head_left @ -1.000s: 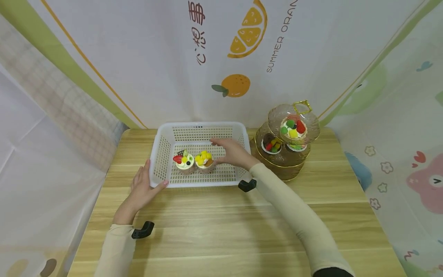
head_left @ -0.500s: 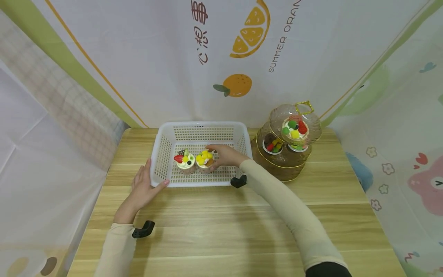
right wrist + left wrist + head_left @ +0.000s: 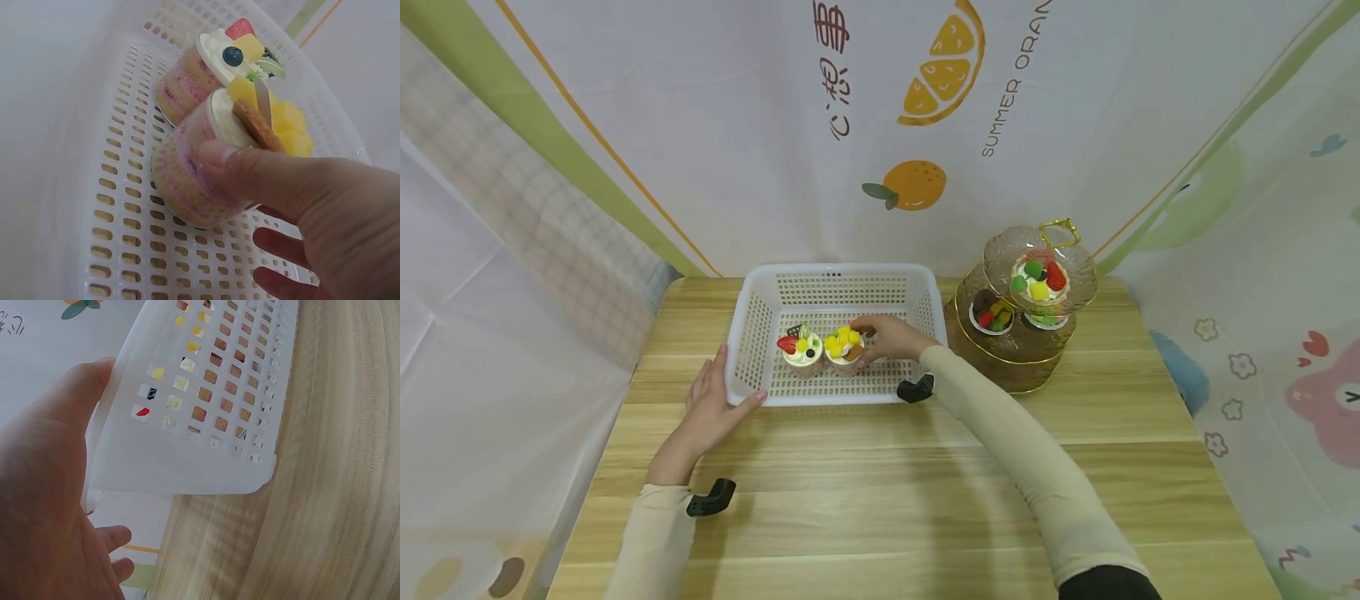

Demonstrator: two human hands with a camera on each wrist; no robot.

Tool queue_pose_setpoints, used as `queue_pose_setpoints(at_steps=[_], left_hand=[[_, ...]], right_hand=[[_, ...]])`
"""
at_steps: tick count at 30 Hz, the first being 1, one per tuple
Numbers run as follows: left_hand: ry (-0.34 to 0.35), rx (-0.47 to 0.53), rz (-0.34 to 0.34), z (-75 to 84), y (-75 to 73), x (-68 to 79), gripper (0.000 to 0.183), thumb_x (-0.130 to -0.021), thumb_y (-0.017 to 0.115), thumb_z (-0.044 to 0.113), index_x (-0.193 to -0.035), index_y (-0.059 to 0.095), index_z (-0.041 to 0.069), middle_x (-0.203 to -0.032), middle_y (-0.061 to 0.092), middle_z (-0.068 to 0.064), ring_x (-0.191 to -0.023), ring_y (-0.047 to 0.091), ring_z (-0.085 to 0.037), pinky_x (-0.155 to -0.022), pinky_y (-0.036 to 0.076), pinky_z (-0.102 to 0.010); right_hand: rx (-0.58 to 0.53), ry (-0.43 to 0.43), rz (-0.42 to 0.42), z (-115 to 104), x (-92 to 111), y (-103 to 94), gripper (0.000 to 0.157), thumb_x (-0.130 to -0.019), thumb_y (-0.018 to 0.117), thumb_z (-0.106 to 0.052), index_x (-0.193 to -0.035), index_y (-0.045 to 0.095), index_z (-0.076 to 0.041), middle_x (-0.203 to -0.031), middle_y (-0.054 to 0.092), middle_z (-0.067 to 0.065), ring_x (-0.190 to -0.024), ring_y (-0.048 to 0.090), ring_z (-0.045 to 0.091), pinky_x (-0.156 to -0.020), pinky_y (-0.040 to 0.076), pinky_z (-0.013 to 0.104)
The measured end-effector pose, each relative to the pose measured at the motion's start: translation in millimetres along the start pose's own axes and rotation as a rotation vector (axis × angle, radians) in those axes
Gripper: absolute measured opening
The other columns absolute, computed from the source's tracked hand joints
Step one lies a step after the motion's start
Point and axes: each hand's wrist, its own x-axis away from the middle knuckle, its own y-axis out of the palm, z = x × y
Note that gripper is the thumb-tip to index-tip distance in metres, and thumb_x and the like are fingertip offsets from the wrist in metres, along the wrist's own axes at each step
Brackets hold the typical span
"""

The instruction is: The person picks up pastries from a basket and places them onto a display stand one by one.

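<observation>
A white perforated plastic basket [image 3: 880, 397] stands on the table, holding two small cake cups. My left hand [image 3: 706, 417] grips its near left corner, thumb [image 3: 94, 378] over the rim and fingers along the outside. Inside the basket, my right hand [image 3: 897, 337] holds the right cake cup [image 3: 187, 169], which is topped with yellow cubes and a biscuit piece. The thumb [image 3: 228, 159] presses its clear side; the fingers opposite are partly hidden behind it. Beside it sits a strawberry-topped cake cup [image 3: 802, 352] with cream and a blueberry.
To the basket's right stands a tiered amber cake stand [image 3: 1011, 371] with gold rims. A fruit tart [image 3: 1039, 283] sits on its top tier, and more dessert cups [image 3: 991, 313] rest lower down. Printed white curtains [image 3: 737, 150] hang behind the wooden table [image 3: 850, 500].
My right hand has moved left and down onto the yellow-topped cake cup and taken hold of it. The left hand has stayed at the basket corner.
</observation>
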Motion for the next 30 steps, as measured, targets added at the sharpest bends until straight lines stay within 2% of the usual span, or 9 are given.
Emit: queue_pose_setpoints(at_steps=[6, 19, 23, 30], left_hand=[[-0.004, 0.002, -0.003, -1.1, 0.1, 0.3, 0.11, -0.092, 0.061, 0.054, -0.158, -0.014, 0.009, -0.163, 0.008, -0.032, -0.15, -0.005, -0.051, -0.112, -0.002, -0.076], [0.005, 0.001, -0.004, 3.1, -1.4, 1.2, 0.109, -0.092, 0.061, 0.052, -0.158, -0.015, 0.009, -0.162, 0.01, -0.033, -0.149, -0.004, -0.053, -0.112, -0.001, -0.076], [0.011, -0.001, 0.0, 2.6, -1.1, 0.6, 0.109, -0.092, 0.061, 0.052, -0.158, -0.015, 0.009, -0.163, 0.009, -0.032, -0.149, -0.003, -0.053, -0.113, -0.001, -0.074], [-0.012, 0.004, -0.008, 2.9, -1.8, 1.4, 0.11, -0.092, 0.061, 0.053, -0.158, -0.015, 0.01, -0.163, 0.008, -0.032, -0.15, -0.004, -0.052, -0.112, -0.001, -0.076]], right_hand=[[-0.012, 0.001, 0.006, 2.5, -4.4, 3.0, 0.076, -0.077, 0.086, -0.026, -0.144, 0.051, -0.018, -0.144, 0.057, 0.002, -0.13, 0.053, 0.025, -0.111, 0.044, 0.046], [0.009, 0.043, 0.114, 3.4, -3.2, 8.5, 0.079, -0.074, 0.087, -0.035, -0.142, 0.054, -0.017, -0.134, 0.062, 0.003, -0.121, 0.057, 0.02, -0.104, 0.049, 0.041], [-0.003, 0.034, 0.152, 2.8, -3.0, 7.1, 0.078, -0.074, 0.086, -0.039, -0.142, 0.055, -0.016, -0.132, 0.064, 0.003, -0.118, 0.059, 0.019, -0.102, 0.051, 0.038], [-0.085, 0.005, 0.232, -9.8, 1.4, -4.8, 0.081, -0.071, 0.086, -0.047, -0.141, 0.056, -0.016, -0.132, 0.065, 0.004, -0.122, 0.058, 0.021, -0.106, 0.048, 0.045]])
